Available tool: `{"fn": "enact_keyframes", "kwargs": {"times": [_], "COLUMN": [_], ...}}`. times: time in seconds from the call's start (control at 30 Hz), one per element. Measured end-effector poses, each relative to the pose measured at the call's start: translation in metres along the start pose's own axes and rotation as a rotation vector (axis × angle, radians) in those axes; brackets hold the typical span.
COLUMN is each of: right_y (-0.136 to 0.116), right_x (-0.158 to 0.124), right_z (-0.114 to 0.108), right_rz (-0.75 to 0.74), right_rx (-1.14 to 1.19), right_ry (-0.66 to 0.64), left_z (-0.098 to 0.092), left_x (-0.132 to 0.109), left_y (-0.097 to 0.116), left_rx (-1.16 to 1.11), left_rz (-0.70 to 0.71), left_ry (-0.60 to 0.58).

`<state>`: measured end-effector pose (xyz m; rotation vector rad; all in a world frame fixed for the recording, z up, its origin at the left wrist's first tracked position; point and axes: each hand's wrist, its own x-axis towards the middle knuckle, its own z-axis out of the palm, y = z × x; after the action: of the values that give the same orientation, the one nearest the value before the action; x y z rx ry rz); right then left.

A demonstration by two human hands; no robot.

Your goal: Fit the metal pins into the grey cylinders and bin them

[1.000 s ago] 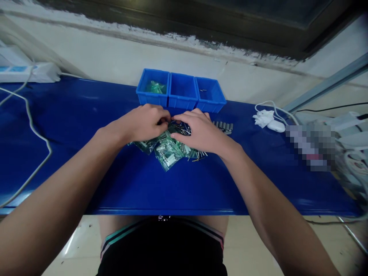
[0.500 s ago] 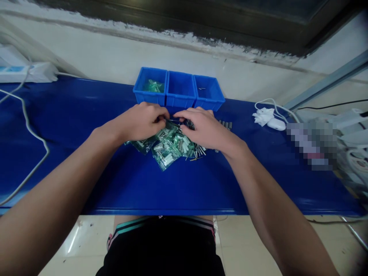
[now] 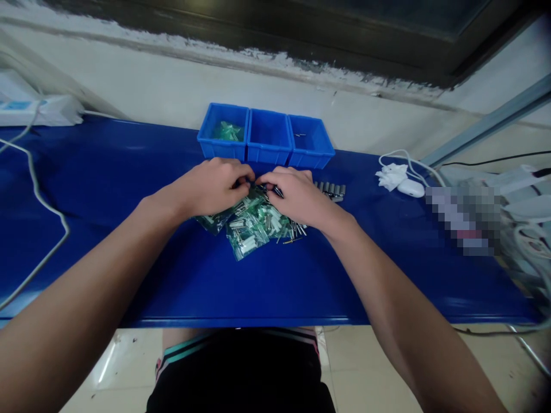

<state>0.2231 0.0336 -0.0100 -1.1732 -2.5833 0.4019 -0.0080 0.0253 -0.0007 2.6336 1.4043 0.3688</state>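
My left hand (image 3: 213,186) and my right hand (image 3: 293,195) rest close together over a pile of small clear green bags (image 3: 252,223) holding little metal parts, on a blue table (image 3: 129,241). Both hands have their fingers curled, with the fingertips meeting at the top of the pile, pinching something small that I cannot make out. Loose metal pins (image 3: 295,230) lie by my right hand. Behind the hands stand three blue bins (image 3: 267,137); the left bin holds green bags (image 3: 228,132).
A row of small metal cylinders (image 3: 331,189) lies right of my right hand. A white mouse and crumpled tissue (image 3: 402,179) sit further right, with cables and gear at the right edge. A white power strip (image 3: 38,109) and cord lie at the left.
Both hands stay pinched together over the pile, with only small shifts. The camera view has drifted slightly.
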Motion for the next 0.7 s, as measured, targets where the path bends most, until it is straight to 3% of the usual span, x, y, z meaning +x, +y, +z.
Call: {"fn": "enact_keyframes", "kwargs": {"times": [0.23,0.47,0.7], "right_y": [-0.0019,-0.0026,0.002], "right_x": [0.0018,0.0025,0.0006], "right_z": [0.0015,0.0023,0.0032], "right_rz": [-0.009,-0.002,-0.023], "right_rx": [0.0,-0.041,-0.017], "right_ry": [0.014,0.026,0.069], "left_z": [-0.0004,-0.0053,-0.0035], "left_x": [-0.0002,-0.0028,-0.0034], "left_y": [0.001,0.0085,0.0023], "left_rx": [-0.017,-0.019,-0.02], "left_rz": [0.0,0.006,-0.002], "left_ry": [0.033,-0.046,-0.027]}}
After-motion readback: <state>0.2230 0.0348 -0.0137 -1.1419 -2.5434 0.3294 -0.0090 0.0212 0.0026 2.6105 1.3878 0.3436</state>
